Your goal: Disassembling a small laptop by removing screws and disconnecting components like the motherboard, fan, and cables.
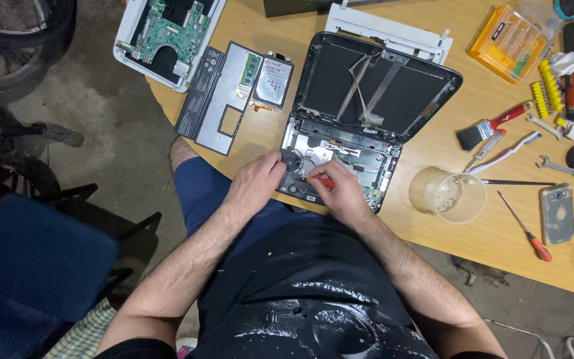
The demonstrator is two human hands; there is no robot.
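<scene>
Right now my right hand (pixel 342 193) pinches a small red-handled screwdriver (pixel 323 181) over the opened laptop base (pixel 340 163) at the desk (pixel 499 233) edge, while my left hand (pixel 257 181) (fingers curled) rests on its corner; a clear plastic cup (pixel 448 194) stands just beside

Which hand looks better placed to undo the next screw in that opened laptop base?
Probably the right hand: it already grips the small orange-handled screwdriver over the opened black laptop base. The left hand only rests at the base's edge.
</scene>
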